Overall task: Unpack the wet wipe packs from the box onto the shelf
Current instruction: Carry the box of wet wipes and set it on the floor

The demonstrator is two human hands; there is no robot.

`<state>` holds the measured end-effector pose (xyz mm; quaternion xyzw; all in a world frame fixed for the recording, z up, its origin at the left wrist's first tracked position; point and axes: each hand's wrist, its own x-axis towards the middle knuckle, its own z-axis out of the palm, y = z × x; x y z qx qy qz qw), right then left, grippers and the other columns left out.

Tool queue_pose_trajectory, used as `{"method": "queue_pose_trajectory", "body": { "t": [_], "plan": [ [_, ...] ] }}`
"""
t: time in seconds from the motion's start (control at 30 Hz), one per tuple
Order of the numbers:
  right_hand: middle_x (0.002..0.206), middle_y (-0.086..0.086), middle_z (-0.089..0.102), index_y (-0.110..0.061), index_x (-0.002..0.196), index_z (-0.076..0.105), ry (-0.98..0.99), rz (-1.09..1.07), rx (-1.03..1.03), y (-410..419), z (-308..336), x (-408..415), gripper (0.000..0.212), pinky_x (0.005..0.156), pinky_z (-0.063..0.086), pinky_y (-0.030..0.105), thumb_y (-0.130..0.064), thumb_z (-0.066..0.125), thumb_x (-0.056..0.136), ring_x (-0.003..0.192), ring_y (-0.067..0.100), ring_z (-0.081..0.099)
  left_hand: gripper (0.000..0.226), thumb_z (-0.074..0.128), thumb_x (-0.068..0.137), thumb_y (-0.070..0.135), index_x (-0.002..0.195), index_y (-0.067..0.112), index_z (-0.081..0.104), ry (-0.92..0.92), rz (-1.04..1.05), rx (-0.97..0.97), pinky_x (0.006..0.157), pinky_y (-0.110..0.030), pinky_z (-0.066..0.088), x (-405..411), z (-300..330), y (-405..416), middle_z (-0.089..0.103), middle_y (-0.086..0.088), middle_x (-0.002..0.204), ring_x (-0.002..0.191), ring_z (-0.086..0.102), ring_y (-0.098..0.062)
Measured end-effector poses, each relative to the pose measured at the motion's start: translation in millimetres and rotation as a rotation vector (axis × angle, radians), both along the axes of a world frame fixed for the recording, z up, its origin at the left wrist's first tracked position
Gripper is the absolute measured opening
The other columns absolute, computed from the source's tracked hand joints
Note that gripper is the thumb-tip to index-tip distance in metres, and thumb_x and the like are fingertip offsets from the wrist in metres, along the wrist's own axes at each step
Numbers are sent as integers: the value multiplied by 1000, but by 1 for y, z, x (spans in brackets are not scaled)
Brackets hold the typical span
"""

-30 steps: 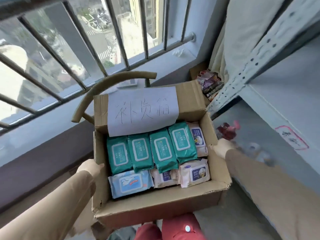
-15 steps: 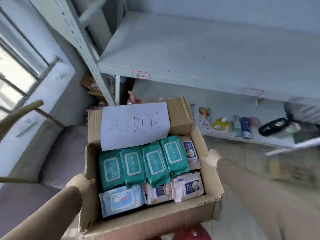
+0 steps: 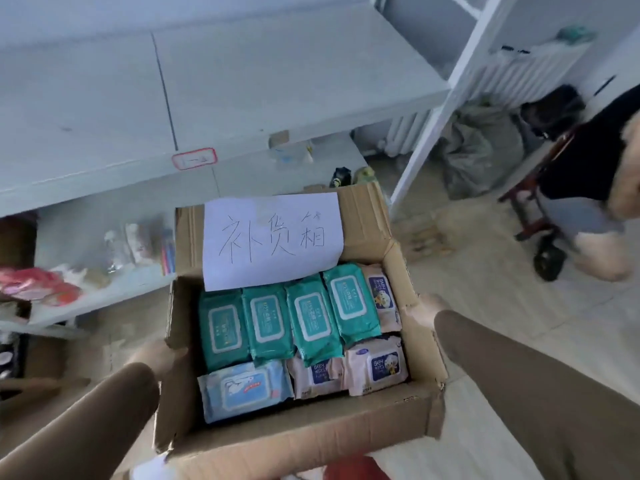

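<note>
L hand [image 3: 152, 356] + R hand [image 3: 420, 311] on box [image 3: 298, 441] sides.

teal packs [image 3: 308, 320], brown box [image 3: 304, 434] — white note [image 3: 272, 239]

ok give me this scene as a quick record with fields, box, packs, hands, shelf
box: open cardboard box, held up in front of the shelf
label: white handwritten paper on the rear flap
packs: four green wet wipe packs in a row, one blue pack, pink baby wipes packs
left hand: left hand on the box's left side
right hand: right hand on the box's right side
shelf: pale shelf, none of these packs on it yet
</note>
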<state>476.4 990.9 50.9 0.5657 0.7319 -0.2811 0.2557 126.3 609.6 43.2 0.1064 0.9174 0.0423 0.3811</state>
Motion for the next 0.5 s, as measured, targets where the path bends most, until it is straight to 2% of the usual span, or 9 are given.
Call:
{"method": "queue_pose_trajectory", "body": {
  "t": [0.1,0.17,0.27,0.33,0.43,0.5],
  "plan": [
    [129,16,63,-3,128,59,-8,-74,8,64,-4,47,51,78,42,28,-42,57,96,113,32,61,30,60,96,27,107,1,70,-48,-78,-1,73,-27,46,30,-14,80,70,-19,107,96,66,-31],
    [130,15,62,-3,131,57,-12,-106,16,106,-8,70,53,80,42,29,-43,58,96,113,32,60,30,64,94,24,100,-5,70,-56,-56,41,71,-30,45,45,-23,130,70,-23,103,93,66,-35],
    [131,16,62,-3,135,54,-23,-156,23,165,-14,96,57,85,45,32,-43,60,95,112,31,60,33,63,94,28,102,-4,69,-65,-110,40,77,-32,48,61,-38,203,70,-22,103,96,65,-34],
    [126,17,64,-1,133,56,-28,-191,29,201,-19,110,56,82,44,31,-43,60,95,106,30,61,33,63,94,30,103,-1,70,-89,-124,41,80,-33,50,66,-46,249,70,-19,102,96,65,-34],
    [127,21,62,1,134,54,-60,-206,20,256,-33,129,57,79,42,30,-43,54,98,111,35,60,34,61,94,32,104,1,70,-98,-122,61,82,-34,51,71,-63,316,70,-18,104,98,65,-34],
    [116,21,62,-1,121,58,-57,-230,23,293,-45,139,49,77,40,31,-44,53,98,103,35,60,33,60,95,33,104,3,70,-81,-118,66,81,-33,50,79,-74,358,70,-17,105,99,65,-33]
  ]
}}
